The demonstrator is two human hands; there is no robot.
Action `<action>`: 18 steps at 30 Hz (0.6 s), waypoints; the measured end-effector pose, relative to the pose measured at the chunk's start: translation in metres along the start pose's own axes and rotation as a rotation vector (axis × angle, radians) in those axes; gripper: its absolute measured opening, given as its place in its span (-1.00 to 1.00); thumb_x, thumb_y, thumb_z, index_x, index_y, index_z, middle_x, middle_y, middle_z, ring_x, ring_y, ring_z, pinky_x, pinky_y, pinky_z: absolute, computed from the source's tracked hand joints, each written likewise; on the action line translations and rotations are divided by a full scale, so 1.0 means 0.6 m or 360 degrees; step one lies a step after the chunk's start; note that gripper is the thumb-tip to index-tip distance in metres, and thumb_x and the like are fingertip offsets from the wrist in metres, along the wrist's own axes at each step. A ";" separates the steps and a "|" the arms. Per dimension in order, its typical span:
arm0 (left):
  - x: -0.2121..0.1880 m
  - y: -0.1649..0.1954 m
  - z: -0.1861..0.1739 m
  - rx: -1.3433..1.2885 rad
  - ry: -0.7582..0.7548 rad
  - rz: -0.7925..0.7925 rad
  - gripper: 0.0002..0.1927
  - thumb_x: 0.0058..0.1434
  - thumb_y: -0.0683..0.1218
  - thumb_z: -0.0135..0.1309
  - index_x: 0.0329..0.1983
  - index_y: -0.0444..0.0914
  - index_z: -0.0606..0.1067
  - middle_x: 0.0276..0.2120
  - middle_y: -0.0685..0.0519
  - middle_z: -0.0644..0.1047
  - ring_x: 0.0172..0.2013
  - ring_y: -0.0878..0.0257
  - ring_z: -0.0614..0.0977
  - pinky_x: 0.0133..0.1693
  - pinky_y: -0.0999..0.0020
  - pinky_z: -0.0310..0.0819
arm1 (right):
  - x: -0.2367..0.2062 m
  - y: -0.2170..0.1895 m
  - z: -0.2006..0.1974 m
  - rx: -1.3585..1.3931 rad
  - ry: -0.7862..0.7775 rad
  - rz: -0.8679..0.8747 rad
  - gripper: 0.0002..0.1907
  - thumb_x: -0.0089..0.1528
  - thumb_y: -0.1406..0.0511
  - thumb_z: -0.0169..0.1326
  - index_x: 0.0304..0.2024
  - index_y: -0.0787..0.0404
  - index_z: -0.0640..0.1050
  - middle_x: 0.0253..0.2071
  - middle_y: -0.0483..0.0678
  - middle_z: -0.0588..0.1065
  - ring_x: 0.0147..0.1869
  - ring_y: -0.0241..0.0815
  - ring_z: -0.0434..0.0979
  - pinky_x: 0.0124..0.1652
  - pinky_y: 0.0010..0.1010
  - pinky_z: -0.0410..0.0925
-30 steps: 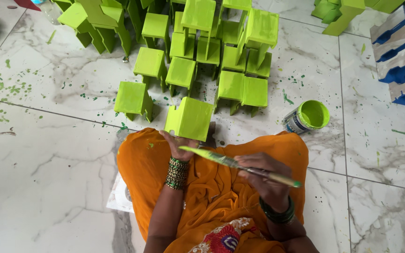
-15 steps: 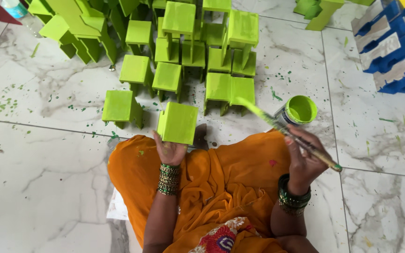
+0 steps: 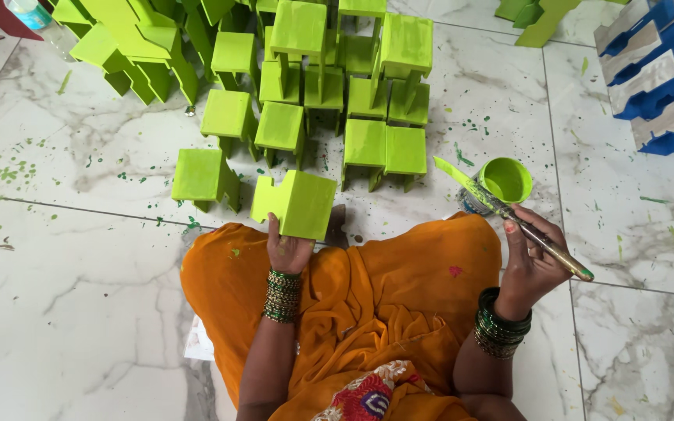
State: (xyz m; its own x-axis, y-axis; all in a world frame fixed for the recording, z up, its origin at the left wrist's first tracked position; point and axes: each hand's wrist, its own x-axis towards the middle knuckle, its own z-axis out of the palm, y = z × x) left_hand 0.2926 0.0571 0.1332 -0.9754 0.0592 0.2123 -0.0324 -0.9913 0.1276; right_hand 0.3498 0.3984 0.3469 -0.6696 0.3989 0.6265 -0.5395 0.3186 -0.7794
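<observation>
Gripping a green block (image 3: 299,204) at its near edge, the left hand (image 3: 287,251) holds it tilted above the orange cloth (image 3: 384,296) on the lap, thumb and fingers closed on it. The right hand (image 3: 530,261) pinches a paintbrush (image 3: 512,218) near mid-handle; its green-loaded bristle end lies at the rim of the open paint tin (image 3: 505,181), which stands on the floor (image 3: 79,257) just right of the knee. The visible faces of the held block are already coated green; whether its underside is coated cannot be told. Beyond the knees, many painted green blocks (image 3: 306,101) stand in rows and stacks, so much of the batch appears done. No bare unpainted block shows. Blue and white pieces (image 3: 657,78) sit far right. Green splatter marks the marble
</observation>
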 end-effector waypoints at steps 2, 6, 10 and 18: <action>0.001 -0.011 -0.009 0.0013 0.0044 -0.0036 -0.41 0.56 0.25 -0.33 0.38 -0.20 0.39 0.27 0.04 0.49 0.27 0.14 0.46 0.35 0.12 0.19 | 0.003 0.011 -0.008 0.0025 0.0007 -0.0007 -0.80 0.37 0.58 0.19 0.04 0.51 0.51 0.06 0.21 0.58 0.10 -0.17 0.64 0.13 -0.48 0.52; 0.005 -0.030 -0.052 0.0037 0.0008 -0.0070 -0.44 0.58 0.22 -0.31 0.36 -0.21 0.40 0.26 0.02 0.49 0.27 0.12 0.47 0.35 0.11 0.21 | 0.021 0.041 -0.033 0.0056 0.0141 0.0021 -0.81 0.38 0.56 0.19 0.03 0.50 0.52 0.04 0.18 0.59 0.04 -0.21 0.64 0.07 -0.50 0.53; 0.016 -0.053 -0.124 0.0363 0.0198 -0.0128 -0.49 0.62 0.18 -0.24 0.34 -0.26 0.41 0.21 -0.07 0.50 0.19 0.07 0.48 0.23 0.09 0.28 | 0.045 0.076 -0.065 -0.0045 0.0197 -0.0083 -0.81 0.40 0.56 0.23 0.04 0.50 0.53 0.04 0.16 0.60 0.00 -0.28 0.61 0.02 -0.59 0.50; 0.062 -0.085 -0.037 0.3005 0.0079 -0.0227 -0.37 0.41 0.21 -0.16 0.40 -0.25 0.29 0.30 -0.06 0.38 0.26 0.04 0.37 0.28 0.12 0.19 | 0.055 0.109 -0.094 -0.0094 0.0236 -0.0082 -0.81 0.41 0.57 0.25 0.05 0.49 0.56 0.02 0.12 0.60 -0.13 -0.38 0.53 -0.07 -0.67 0.43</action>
State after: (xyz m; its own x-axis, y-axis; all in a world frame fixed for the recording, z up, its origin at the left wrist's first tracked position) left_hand 0.2530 0.1071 0.1130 -0.9930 0.0807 0.0861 0.1126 0.4309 0.8953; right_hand 0.3210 0.4807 0.3168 -0.5569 0.5019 0.6618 -0.5371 0.3902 -0.7478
